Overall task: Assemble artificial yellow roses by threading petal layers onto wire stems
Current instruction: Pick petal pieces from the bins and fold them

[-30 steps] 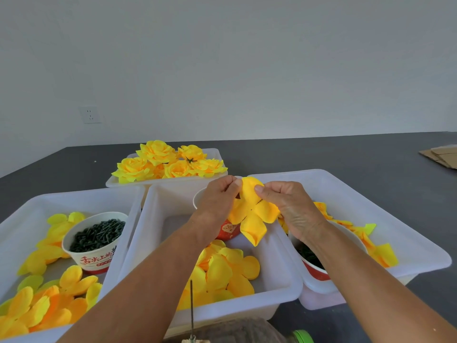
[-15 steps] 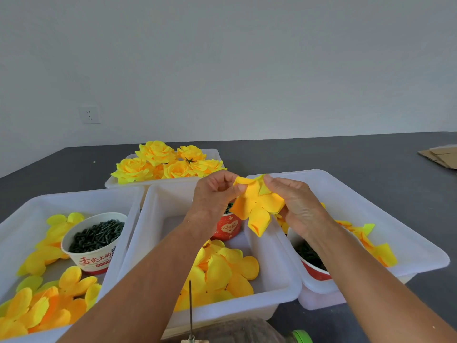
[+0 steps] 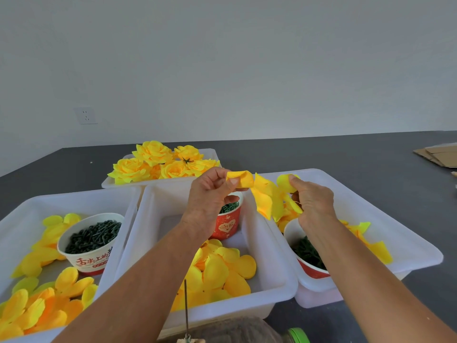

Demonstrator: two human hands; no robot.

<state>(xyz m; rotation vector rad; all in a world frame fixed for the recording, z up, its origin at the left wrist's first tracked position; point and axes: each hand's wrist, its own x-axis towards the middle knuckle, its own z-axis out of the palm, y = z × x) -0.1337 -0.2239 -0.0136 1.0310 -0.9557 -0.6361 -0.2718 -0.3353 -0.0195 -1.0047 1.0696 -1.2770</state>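
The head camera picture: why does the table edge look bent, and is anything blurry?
Head view: wide-angle lens bows the far table edge; light is soft and even, with no glare; the petal layer between the hands looks slightly smeared, the finished roses sharp.

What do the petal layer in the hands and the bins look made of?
Petal layer: thin matte yellow fabric, probably; it droops and folds softly between left hand and right hand. Bins: white, slightly translucent moulded plastic, with smooth glossy rolled rims.
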